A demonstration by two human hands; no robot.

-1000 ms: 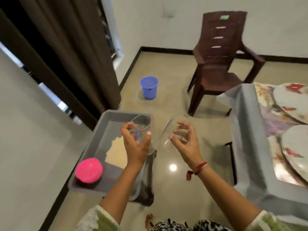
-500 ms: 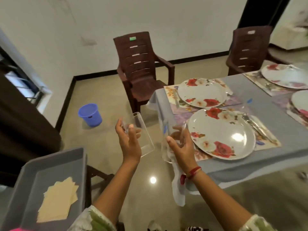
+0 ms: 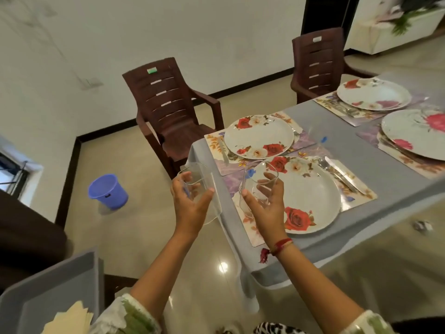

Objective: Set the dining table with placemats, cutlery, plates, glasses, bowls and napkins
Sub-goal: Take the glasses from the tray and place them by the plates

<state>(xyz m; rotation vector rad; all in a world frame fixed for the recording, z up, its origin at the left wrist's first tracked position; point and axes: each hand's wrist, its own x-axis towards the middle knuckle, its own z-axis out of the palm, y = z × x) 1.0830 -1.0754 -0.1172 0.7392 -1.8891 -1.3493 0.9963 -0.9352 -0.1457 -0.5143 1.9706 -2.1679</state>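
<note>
Glassware run: left hand (image 3: 190, 209) grips one glass (image 3: 209, 182); right hand (image 3: 268, 210) grips second glass (image 3: 255, 175) by nearest plate (image 3: 313, 196); likely carried paired to serve two settings faster.

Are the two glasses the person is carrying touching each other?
Apart. The head view shows a plain gap between the left hand's glass and the right hand's glass, with the placemat visible in it.
</note>
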